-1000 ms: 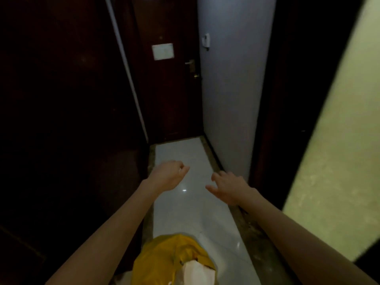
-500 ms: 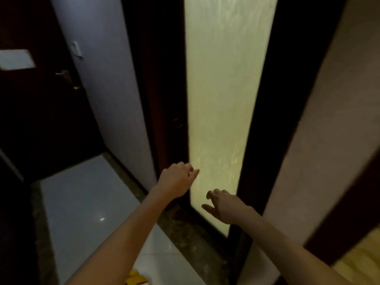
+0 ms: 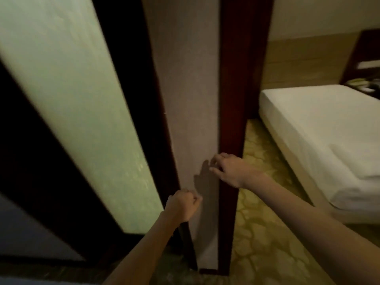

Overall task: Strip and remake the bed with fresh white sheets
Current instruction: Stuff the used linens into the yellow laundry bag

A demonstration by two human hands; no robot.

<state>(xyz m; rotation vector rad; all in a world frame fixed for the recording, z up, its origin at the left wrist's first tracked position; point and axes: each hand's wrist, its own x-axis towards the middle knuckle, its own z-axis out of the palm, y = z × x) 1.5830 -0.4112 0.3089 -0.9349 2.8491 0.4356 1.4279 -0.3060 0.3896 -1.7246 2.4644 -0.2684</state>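
Left hand (image 3: pixel 183 204) curled into empty fist before wall strip (image 3: pixel 191 99). Right hand (image 3: pixel 232 171) with fingers loosely bent, apart, holding nothing. Bed (image 3: pixel 320 128) at far right, white-covered, cut off by frame edge; nightstand clutter blurred.

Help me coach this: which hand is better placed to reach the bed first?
Probably the right hand: it hangs loosely curled and empty on the side where the bed lies. The left hand is fisted, in front of the wall.
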